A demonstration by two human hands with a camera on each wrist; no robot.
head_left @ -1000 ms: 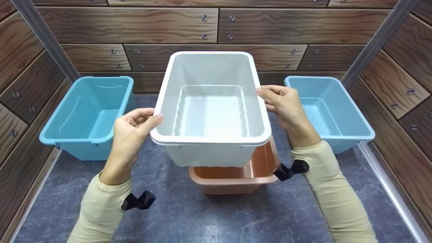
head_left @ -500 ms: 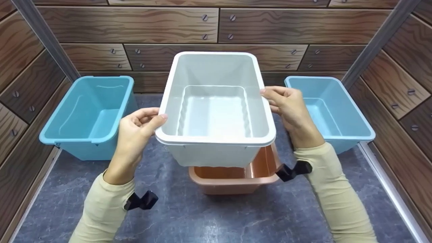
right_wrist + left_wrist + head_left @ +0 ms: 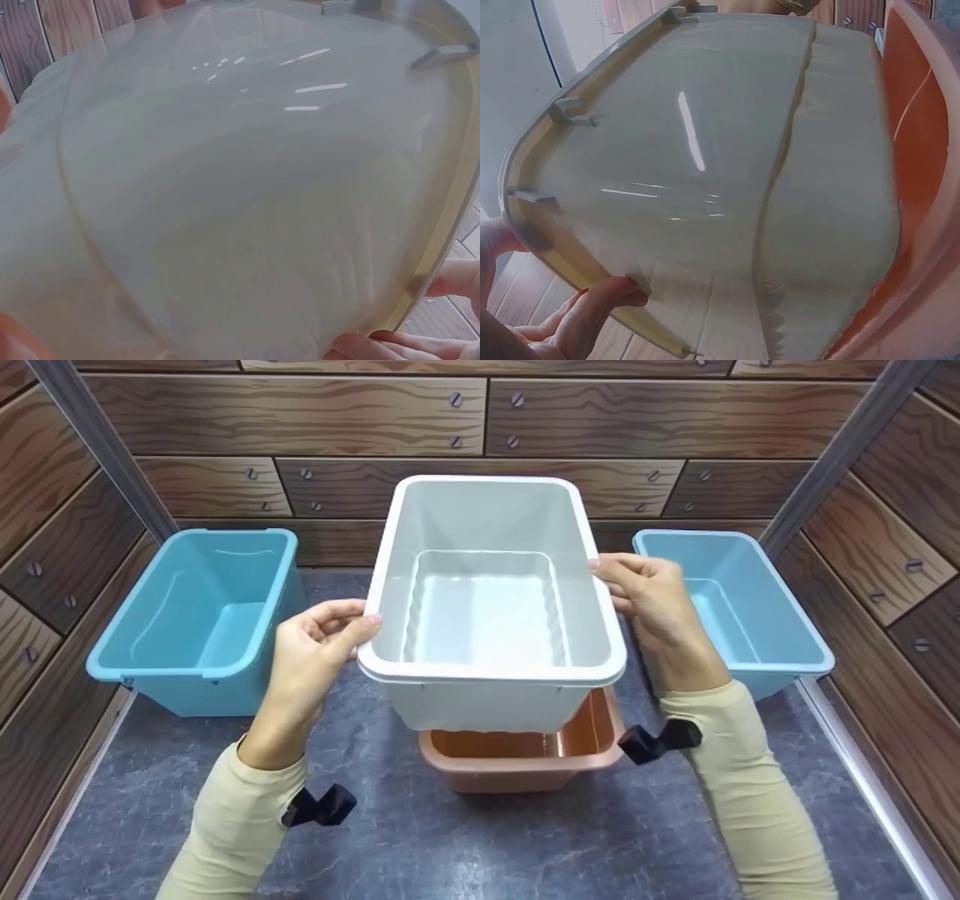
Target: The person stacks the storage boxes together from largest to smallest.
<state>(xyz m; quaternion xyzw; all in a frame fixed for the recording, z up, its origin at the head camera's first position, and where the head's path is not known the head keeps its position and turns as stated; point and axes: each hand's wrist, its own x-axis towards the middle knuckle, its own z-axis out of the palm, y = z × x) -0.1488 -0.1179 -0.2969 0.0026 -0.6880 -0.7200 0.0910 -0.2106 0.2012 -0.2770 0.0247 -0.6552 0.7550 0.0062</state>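
Between both hands a white plastic bin [image 3: 491, 701] is held up by its side rims, its inside bare. My left hand [image 3: 311, 664] pinches the left rim near the front corner, thumb on top and fingers beneath. On the opposite rim, farther back, my right hand [image 3: 654, 600] pinches with thumb and fingers. Under the white bin stands an orange-brown bin [image 3: 517, 776], mostly hidden by it; only its front and right side show. The left wrist view has the white bin's outer wall [image 3: 705, 150] with the orange-brown bin [image 3: 930, 285] beside its base.
A teal bin [image 3: 187, 694] stands on the left of the dark marbled floor [image 3: 360, 847]. At the right is a light blue bin [image 3: 750, 577]. Wood-patterned walls [image 3: 465, 420] enclose the back and sides, with grey metal posts at the corners.
Both hands have shifted the white bin slightly to the right, keeping their grip on its rims. The orange-brown, teal and light blue bins have stayed put.
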